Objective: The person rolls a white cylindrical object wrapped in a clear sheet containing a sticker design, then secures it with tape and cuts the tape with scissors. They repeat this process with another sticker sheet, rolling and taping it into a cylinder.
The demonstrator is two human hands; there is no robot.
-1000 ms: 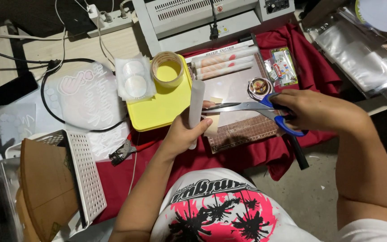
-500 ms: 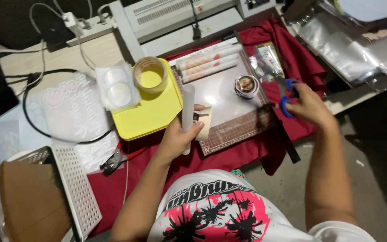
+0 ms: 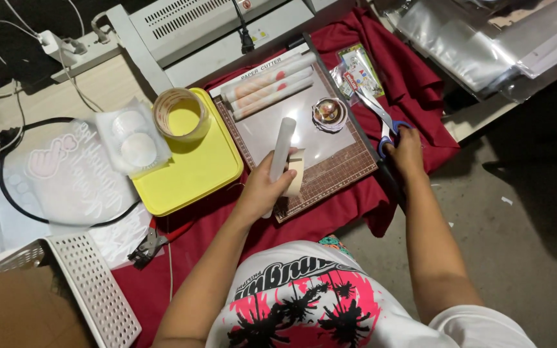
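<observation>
My left hand point(image 3: 264, 189) grips a long white laminated strip point(image 3: 282, 143) together with a small cream piece of paper point(image 3: 296, 173), held over the brown gridded paper cutter board point(image 3: 336, 173). My right hand point(image 3: 405, 150) rests on the blue handles of a pair of scissors point(image 3: 381, 122), which lie on the red cloth point(image 3: 414, 77) at the cutter's right edge. A small round shiny object point(image 3: 327, 111) sits on the board, and rolled white sheets point(image 3: 269, 84) lie along its far end.
A yellow tray point(image 3: 191, 174) holds a tape roll point(image 3: 180, 114) and a clear packet of white discs point(image 3: 130, 138). A laminating machine point(image 3: 195, 26) stands behind. Small packets point(image 3: 358, 69), pliers point(image 3: 146, 246), a white basket point(image 3: 91, 290) and clear plastic sheets point(image 3: 485, 38) surround.
My right hand carried the scissors from over the board to the right and set them down on the red cloth. My left hand kept hold of the white strip.
</observation>
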